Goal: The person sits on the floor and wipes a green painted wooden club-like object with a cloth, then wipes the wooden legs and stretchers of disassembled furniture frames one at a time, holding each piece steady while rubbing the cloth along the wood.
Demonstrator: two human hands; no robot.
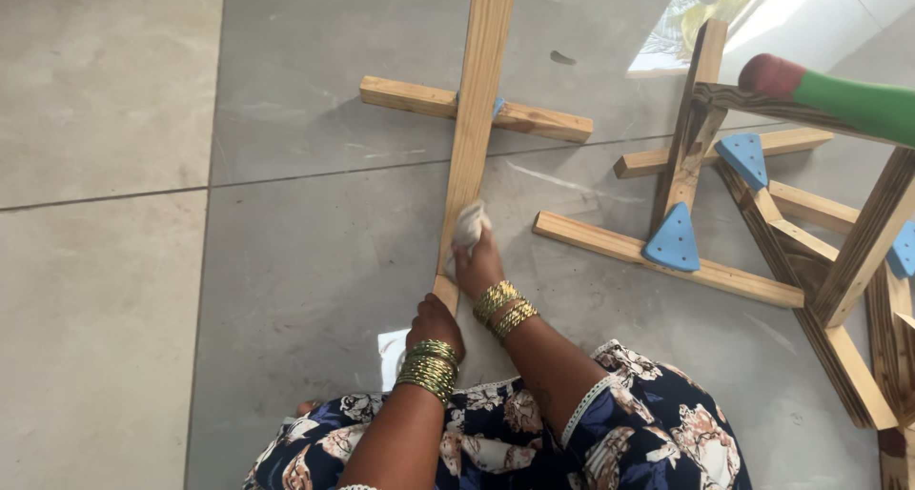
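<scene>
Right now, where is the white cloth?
In the head view, the white cloth sits just right of centre, pressed by the right hand against the long wooden slat, above the left hand gripping the slat's near end.

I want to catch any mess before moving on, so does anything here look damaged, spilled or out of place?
Nothing looks broken or spilled. The right hand presses a white cloth on the long wooden slat, whose near end the left hand steadies. One small dark mark sits on the grey floor tile beyond the crosspiece; what it is cannot be told.
</scene>
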